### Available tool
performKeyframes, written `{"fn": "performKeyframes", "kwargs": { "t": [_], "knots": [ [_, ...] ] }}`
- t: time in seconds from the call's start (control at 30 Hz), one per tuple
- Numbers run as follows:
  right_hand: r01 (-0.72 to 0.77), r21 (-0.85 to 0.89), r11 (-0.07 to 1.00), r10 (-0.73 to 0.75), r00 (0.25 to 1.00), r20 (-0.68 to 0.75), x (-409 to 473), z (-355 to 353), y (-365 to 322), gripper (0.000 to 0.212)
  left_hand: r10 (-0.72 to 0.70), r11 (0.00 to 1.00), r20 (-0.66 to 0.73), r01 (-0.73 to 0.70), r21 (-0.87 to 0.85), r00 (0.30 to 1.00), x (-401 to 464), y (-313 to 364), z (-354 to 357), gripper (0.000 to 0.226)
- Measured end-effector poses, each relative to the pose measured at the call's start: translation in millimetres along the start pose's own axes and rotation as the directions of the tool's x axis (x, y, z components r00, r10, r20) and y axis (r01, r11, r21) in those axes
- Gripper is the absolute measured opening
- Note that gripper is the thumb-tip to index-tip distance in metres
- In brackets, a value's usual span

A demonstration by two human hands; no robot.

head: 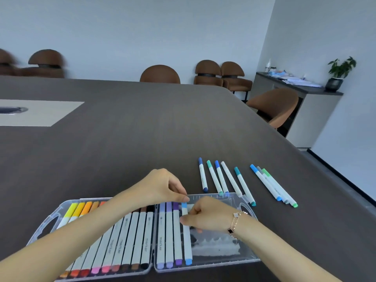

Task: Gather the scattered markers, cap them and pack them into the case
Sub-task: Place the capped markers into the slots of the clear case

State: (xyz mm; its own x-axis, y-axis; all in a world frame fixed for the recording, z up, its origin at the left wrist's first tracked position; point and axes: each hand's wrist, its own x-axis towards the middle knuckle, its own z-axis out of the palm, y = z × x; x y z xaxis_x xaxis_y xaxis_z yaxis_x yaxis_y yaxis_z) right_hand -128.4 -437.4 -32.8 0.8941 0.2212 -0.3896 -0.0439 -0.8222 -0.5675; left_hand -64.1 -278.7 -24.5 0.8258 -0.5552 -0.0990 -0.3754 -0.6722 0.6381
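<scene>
My left hand (162, 186) pinches the top of a light blue marker (186, 233), my right hand (205, 217) grips its middle, seating it in the clear case (247, 259) at the table's (142, 139) near edge; eight markers (234, 182) lie beyond

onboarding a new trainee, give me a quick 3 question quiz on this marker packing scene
1. True or false: the light blue marker being seated lies in the right half of the case.
2. How many markers lie loose on the table? A) three B) five C) eight
3. Which hand wears a bracelet?

Key:
1. True; it lies beside three purple markers.
2. C.
3. The right hand; its fingers pinch the barrel, while the left hand holds the cap end.
</scene>
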Motion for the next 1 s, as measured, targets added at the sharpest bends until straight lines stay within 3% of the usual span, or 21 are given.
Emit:
{"fn": "performKeyframes", "kwargs": {
  "t": [0.23,0.37,0.67,0.8,0.9,1.0],
  "knots": [
    [-0.018,0.051,0.999,0.021,0.997,-0.069,-4,11,3,0.041,0.072,0.994,-0.086,-0.064,0.092,0.994,-6,-4,16,0.013],
    [0.025,-0.003,1.000,-0.025,0.990,-0.135,-8,15,5,0.043,0.129,0.975,-0.152,-0.098,0.200,0.980,-9,-9,23,0.014],
    [0.003,-0.185,0.983,-0.039,0.980,-0.195,-7,24,6,0.043,0.149,0.975,-0.161,-0.117,0.191,0.976,-7,-13,26,0.009],
    [0.048,-0.083,0.995,-0.063,0.980,-0.191,-12,6,8,0.044,0.180,0.976,-0.172,-0.154,0.153,0.969,12,0,15,0.002],
    [-0.057,-0.083,0.995,0.027,0.947,-0.321,-16,-33,30,0.044,0.211,0.970,-0.119,-0.193,0.147,0.970,46,24,14,0.012],
    [-0.290,-0.191,0.938,0.139,0.817,-0.560,-21,-78,73,0.026,0.236,0.969,-0.099,-0.226,0.101,0.967,91,51,25,0.019]
  ]
}}
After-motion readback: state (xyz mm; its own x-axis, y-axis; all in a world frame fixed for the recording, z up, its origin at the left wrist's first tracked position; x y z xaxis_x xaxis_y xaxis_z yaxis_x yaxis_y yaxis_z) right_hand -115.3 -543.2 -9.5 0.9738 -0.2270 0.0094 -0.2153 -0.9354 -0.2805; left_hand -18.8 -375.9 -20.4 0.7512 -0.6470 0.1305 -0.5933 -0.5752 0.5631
